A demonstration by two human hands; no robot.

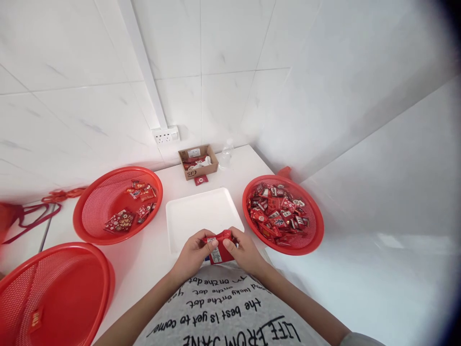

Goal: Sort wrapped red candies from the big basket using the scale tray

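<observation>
Between my two hands is a red packet [225, 253] with a pale printed label, held close to my shirt. My left hand [196, 250] pinches its left top corner, thumb over the label. On the other side, my right hand [247, 250] grips the right top edge with thumb and fingers. Just beyond them lies a shallow white tray [201, 209] on the white table. To the right stands a red mesh basket [315, 240] heaped with small red packets [277, 209].
At the left, another red basket [84, 206] holds a few red packets [122, 221]; a nearer basket [108, 283] contains one small packet [36, 319]. A cardboard box [201, 169], a loose packet [200, 180] and a clear bottle [226, 154] sit near the wall.
</observation>
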